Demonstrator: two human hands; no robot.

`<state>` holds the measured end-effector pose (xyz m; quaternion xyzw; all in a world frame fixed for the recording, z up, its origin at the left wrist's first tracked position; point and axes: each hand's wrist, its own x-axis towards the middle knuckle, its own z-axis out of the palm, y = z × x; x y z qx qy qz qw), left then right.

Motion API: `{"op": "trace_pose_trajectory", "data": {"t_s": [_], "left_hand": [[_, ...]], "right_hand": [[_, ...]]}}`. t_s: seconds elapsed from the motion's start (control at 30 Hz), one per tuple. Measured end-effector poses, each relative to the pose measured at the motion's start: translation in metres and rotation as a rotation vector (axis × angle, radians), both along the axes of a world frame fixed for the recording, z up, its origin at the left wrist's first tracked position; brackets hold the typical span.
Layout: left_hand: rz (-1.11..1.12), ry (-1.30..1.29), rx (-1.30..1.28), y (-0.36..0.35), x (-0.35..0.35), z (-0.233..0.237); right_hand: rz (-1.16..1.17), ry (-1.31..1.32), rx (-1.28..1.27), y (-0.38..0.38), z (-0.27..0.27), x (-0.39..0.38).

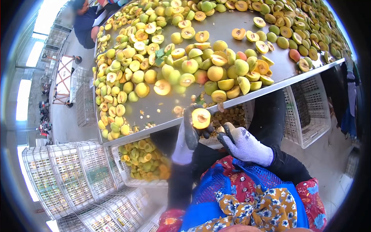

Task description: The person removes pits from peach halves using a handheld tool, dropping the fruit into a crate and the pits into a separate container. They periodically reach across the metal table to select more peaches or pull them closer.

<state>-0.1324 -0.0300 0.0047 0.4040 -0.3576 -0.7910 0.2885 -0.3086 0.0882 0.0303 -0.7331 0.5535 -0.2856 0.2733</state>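
A halved yellow stone fruit (201,118), cut face up with a brown hollow in its middle, sits in my left hand (188,129). That hand wears a grey glove with dark fingers, closed around the fruit half, just off the table's front edge. Close by on the right is my right hand (247,145), in a pale glove with dark fingertips. Its fingers are pinched together, and a small brownish bit shows at their tips; I cannot make out what it is. Loose fruit halves (218,96) lie on the metal table (154,116) in front of both hands.
Below the table edge stand a crate of fruit halves (145,158) and a container of brownish pits or scraps (228,118). Stacked white crates (73,174) fill the left; another crate (307,110) stands right. A person (87,27) is at the far left.
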Motion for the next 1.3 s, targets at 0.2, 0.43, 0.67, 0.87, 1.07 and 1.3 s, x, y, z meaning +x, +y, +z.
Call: {"op": "trace_pose_trajectory", "data": {"t_s": [0.2,0.43,0.67,0.87,1.07,1.3], "left_hand": [[0.119,-0.123,-0.239,0.047,-0.023,-0.009],[0.273,-0.293,-0.499,0.069,-0.037,-0.01],[0.22,-0.373,-0.73,0.077,-0.045,-0.007],[0.018,-0.39,-0.689,0.064,-0.037,-0.005],[0.026,-0.456,-1.047,0.066,-0.043,-0.012],[-0.023,0.021,-0.39,0.076,-0.049,-0.026]], "right_hand": [[-0.164,-0.175,0.298,0.003,0.017,0.005],[-0.188,-0.19,0.252,0.015,-0.002,0.015],[0.038,-0.69,0.463,0.021,-0.015,-0.003],[-0.027,-1.144,0.645,0.018,-0.007,-0.014],[0.024,-2.022,1.401,0.024,-0.026,-0.019],[0.273,-2.592,1.548,0.031,-0.038,-0.021]]}}
